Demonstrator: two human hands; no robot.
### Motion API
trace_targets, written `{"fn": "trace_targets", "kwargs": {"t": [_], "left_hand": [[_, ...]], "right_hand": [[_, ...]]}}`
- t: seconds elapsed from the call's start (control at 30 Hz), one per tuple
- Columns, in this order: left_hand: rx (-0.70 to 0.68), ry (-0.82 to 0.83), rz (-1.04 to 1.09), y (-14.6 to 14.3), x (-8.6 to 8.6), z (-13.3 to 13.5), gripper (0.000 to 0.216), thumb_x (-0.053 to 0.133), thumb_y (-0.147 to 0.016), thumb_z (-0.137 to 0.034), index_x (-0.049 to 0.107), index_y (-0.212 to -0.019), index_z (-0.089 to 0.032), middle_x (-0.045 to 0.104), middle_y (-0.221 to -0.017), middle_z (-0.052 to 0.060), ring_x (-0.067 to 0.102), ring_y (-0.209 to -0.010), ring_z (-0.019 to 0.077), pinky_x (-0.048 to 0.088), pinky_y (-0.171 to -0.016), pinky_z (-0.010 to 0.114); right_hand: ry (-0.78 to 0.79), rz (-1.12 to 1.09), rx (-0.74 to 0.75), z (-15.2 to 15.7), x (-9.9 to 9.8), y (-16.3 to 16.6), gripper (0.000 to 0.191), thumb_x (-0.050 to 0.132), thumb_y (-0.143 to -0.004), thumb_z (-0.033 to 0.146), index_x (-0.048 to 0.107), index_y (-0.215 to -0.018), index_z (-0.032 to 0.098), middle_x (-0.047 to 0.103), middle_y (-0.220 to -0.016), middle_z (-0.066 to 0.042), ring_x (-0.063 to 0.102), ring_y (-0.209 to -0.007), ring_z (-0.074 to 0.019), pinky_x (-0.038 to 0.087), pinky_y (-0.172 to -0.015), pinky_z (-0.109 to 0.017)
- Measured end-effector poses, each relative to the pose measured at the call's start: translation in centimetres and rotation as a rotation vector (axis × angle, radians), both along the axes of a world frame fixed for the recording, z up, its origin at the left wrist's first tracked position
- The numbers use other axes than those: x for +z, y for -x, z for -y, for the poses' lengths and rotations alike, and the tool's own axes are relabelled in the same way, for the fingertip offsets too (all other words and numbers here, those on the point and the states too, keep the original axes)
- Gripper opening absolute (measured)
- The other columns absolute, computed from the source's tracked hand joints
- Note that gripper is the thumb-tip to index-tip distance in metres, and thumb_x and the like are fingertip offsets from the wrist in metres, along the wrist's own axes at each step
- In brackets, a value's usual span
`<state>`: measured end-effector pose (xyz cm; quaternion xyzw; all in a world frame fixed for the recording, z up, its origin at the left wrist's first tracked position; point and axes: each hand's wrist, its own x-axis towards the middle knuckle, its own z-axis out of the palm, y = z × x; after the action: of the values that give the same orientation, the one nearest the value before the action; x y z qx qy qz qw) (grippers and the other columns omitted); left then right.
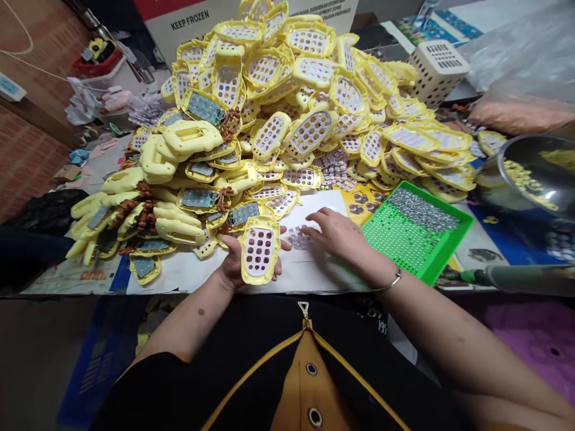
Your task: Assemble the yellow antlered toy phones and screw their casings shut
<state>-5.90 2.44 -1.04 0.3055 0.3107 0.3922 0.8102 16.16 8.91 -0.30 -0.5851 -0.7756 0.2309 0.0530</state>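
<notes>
On the palm of my left hand (pixel 231 258) rests a yellow toy phone shell (pixel 259 250), its inside facing up, with a white panel full of holes. My fingers wrap under it and show along its right edge. My right hand (pixel 330 232) hovers low over the white sheet, fingers curved and apart. At its fingertips lies a clear, dotted piece, perhaps a keypad membrane (pixel 299 238); whether they touch it is hard to see. To the right stands a green tray (pixel 395 245) with many small silvery screws (pixel 422 209).
A tall heap of similar yellow shells (pixel 309 72) fills the table's back. At left are stacked shells with circuit boards and brown wires (pixel 200 197). A metal bowl (pixel 489 173) with small yellow parts stands at right, near a white perforated basket (pixel 435 72) and an electric screwdriver (pixel 516 276).
</notes>
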Motion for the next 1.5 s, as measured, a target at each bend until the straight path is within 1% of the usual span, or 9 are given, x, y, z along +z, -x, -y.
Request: {"fn": "trace_targets", "kwargs": {"t": [0.13,0.3,0.53,0.73,0.9,1.03,1.2,1.33,1.5], "left_hand": [[-0.045,-0.041,-0.045,0.3,0.4,-0.4,0.108,0.067,-0.048,-0.086,0.054,-0.131,-0.02,0.067,-0.117,0.013,0.068,-0.07,0.0204,0.055,-0.057,0.032],[0.071,0.007,-0.034,0.2,1.4,-1.0,0.106,0.068,-0.045,-0.086,0.058,-0.126,-0.018,0.066,-0.119,0.015,0.069,-0.076,0.0223,0.06,-0.06,0.034],[0.057,0.052,0.145,-0.2,1.3,-1.4,0.104,0.068,-0.05,-0.083,0.059,-0.126,-0.012,0.069,-0.115,0.02,0.07,-0.068,0.0228,0.059,-0.049,0.034],[0.062,0.022,0.149,0.0,0.9,-1.3,0.099,0.066,-0.048,-0.084,0.067,-0.117,-0.012,0.069,-0.115,0.018,0.069,-0.073,0.0228,0.061,-0.054,0.034],[0.04,-0.085,-0.023,-0.5,-0.3,-0.9,0.101,0.071,-0.049,-0.08,0.062,-0.128,-0.018,0.064,-0.125,0.018,0.069,-0.08,0.022,0.06,-0.063,0.031],[-0.032,-0.185,-0.07,-0.8,-1.0,-0.6,0.111,0.077,-0.045,-0.076,0.055,-0.138,-0.019,0.064,-0.125,0.019,0.068,-0.087,0.0256,0.06,-0.07,0.034],[0.046,-0.185,0.043,-1.1,0.2,-1.0,0.108,0.067,-0.049,-0.083,0.059,-0.133,-0.017,0.059,-0.133,0.019,0.068,-0.084,0.0253,0.059,-0.066,0.035],[0.117,-0.126,0.042,-1.2,0.9,-1.4,0.099,0.07,-0.046,-0.082,0.065,-0.123,-0.02,0.044,-0.15,0.017,0.069,-0.078,0.0216,0.06,-0.063,0.036],[0.177,-0.064,0.026,-1.5,1.0,-1.5,0.104,0.07,-0.047,-0.082,0.06,-0.13,-0.021,0.051,-0.145,0.018,0.069,-0.077,0.0213,0.061,-0.062,0.035]], "right_hand": [[-0.118,0.039,-0.062,-0.4,0.8,-0.8,0.033,0.045,-0.095,0.036,0.07,-0.105,0.018,0.072,-0.103,-0.014,0.064,-0.093,-0.0275,0.042,-0.073,-0.035],[0.082,-0.027,-0.055,-1.5,0.2,-1.7,0.025,0.054,-0.089,0.032,0.075,-0.096,0.02,0.076,-0.096,-0.01,0.067,-0.089,-0.0265,0.045,-0.077,-0.034],[0.049,-0.145,-0.095,-0.8,-1.1,-0.8,0.036,0.053,-0.087,0.026,0.068,-0.119,0.019,0.075,-0.099,-0.011,0.068,-0.088,-0.0259,0.049,-0.082,-0.038],[0.114,-0.697,-0.451,0.9,-1.3,0.1,0.021,0.06,-0.068,0.018,0.075,-0.082,0.018,0.067,-0.063,-0.002,0.062,-0.064,-0.0188,0.05,-0.072,-0.036],[0.225,-1.05,-0.643,2.5,-1.5,0.7,0.037,0.062,-0.069,0.04,0.071,-0.092,0.013,0.065,-0.062,0.0,0.057,-0.049,-0.0117,0.05,-0.054,-0.03],[0.453,-1.372,-0.776,3.4,-0.8,0.9,0.033,0.073,-0.057,0.038,0.071,-0.078,0.013,0.061,-0.053,0.003,0.061,-0.048,-0.012,0.052,-0.055,-0.028],[0.637,-1.536,-0.714,3.8,0.0,0.7,0.04,0.081,-0.045,0.02,0.074,-0.084,0.015,0.071,-0.065,0.0,0.069,-0.061,-0.0129,0.055,-0.065,-0.025],[0.614,-1.467,-0.725,3.8,-0.1,0.7,0.036,0.089,-0.047,0.036,0.071,-0.068,0.014,0.064,-0.053,0.004,0.059,-0.044,-0.0071,0.046,-0.048,-0.019],[0.69,-1.444,-0.702,3.8,-0.3,0.7,0.043,0.091,-0.044,0.044,0.069,-0.066,0.014,0.057,-0.049,0.007,0.049,-0.037,-0.0032,0.04,-0.041,-0.017]]}}
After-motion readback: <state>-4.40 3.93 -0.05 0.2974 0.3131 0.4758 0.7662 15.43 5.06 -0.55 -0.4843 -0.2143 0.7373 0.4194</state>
